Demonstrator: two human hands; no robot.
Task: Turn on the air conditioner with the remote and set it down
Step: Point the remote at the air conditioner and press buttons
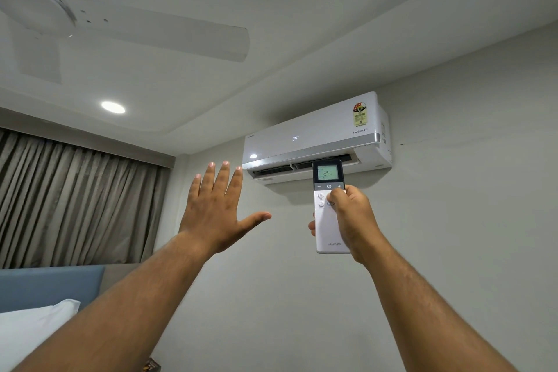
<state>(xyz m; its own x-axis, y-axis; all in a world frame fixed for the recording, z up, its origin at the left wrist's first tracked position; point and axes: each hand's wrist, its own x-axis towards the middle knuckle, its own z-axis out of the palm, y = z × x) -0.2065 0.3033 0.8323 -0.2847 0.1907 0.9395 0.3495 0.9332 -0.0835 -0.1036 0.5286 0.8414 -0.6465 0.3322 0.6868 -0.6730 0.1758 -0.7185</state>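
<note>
A white wall-mounted air conditioner (pixel 314 136) hangs high on the wall, its front panel lit with "24" and its bottom louvre slightly open. My right hand (pixel 354 219) grips a white remote (pixel 326 220) upright, pointed at the unit, with the thumb near the plus button. The remote's dark top holds a lit screen reading 24. My left hand (pixel 216 210) is raised to the left of the remote, palm toward the unit, fingers spread, holding nothing.
A white ceiling fan (pixel 126 30) hangs at the upper left, with a round ceiling light (pixel 113 107) lit beyond it. Grey curtains (pixel 75 205) cover the left wall. A blue headboard (pixel 51 285) and a white pillow (pixel 27 329) sit at the lower left.
</note>
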